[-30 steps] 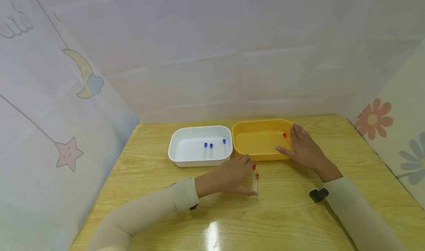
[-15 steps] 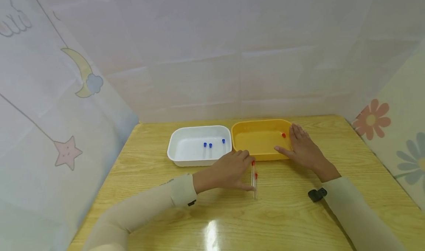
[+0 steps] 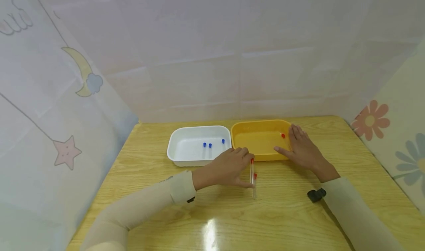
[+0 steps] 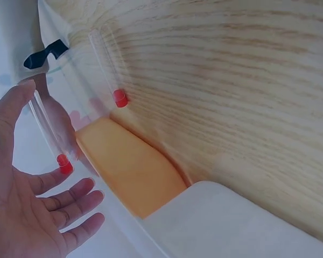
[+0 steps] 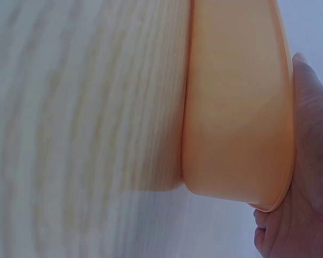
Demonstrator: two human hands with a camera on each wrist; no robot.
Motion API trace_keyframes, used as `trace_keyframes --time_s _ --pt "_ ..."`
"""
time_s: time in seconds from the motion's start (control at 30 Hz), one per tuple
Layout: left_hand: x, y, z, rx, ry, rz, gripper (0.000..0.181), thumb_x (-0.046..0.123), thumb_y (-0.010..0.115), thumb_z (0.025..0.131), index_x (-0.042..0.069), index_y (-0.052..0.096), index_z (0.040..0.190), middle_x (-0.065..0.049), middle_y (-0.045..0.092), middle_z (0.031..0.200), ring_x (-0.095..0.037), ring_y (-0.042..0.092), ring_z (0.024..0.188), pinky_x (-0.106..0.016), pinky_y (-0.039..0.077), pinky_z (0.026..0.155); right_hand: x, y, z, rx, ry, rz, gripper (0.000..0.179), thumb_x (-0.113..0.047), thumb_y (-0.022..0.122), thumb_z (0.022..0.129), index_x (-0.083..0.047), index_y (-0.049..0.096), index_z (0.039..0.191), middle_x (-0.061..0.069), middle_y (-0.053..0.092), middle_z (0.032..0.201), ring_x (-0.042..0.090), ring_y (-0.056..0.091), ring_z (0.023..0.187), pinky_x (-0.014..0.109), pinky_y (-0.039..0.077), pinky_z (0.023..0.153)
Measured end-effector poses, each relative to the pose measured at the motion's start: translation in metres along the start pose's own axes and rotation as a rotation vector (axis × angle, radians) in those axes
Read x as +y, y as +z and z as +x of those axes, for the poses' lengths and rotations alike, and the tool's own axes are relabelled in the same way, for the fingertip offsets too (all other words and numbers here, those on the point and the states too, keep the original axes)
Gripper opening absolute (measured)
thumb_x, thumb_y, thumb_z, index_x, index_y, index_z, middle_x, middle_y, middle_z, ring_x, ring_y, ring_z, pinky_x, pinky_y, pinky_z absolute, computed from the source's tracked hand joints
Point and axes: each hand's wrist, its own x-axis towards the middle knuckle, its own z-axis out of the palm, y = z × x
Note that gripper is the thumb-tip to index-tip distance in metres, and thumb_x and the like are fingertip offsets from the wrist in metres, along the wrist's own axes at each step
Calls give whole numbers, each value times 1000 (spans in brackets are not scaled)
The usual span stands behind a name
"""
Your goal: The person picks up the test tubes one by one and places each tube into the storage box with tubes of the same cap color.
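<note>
My left hand (image 3: pixel 229 168) pinches a clear, red-capped test tube (image 4: pixel 47 126) lengthwise, thumb at the bare end and index finger at the cap. Its other fingers are spread in the left wrist view. Just beyond, a second clear tube (image 4: pixel 107 67) with a red cap lies on the table. My right hand (image 3: pixel 303 151) rests over the right end of the yellow tray (image 3: pixel 262 157), fingers extended along the side and thumb along the front rim. Inside that tray a red cap (image 3: pixel 283 136) shows near the right hand.
A white tray (image 3: pixel 190 163) stands against the yellow tray's left side, holding clear tubes with blue caps (image 3: pixel 210 145). Both trays sit toward the back of the wooden table (image 3: pixel 282 214). Behind them rises a pale wall covering (image 3: pixel 206 85).
My left hand has risen slightly toward the trays with the pinched tube, drawing it away from the tube left on the table. The right hand stays at the yellow tray.
</note>
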Motion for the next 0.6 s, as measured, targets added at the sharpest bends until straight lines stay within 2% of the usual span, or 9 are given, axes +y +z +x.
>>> trace_keyframes --time_s 0.33,0.6 --pt "-6 -1 0 2 -22 -34 95 81 54 85 9 51 145 -4 56 128 -17 56 111 -31 51 93 -1 5 6 13 -6 11 107 -65 49 99 16 6 155 31 -7 164 49 -1 152 60 3 121" --pt "-14 0 8 60 9 -81 92 77 60 84 8 50 144 -4 53 129 -16 53 107 -30 51 91 0 3 2 8 11 -8 108 -65 49 99 16 4 155 31 -8 164 50 -1 151 62 4 120"
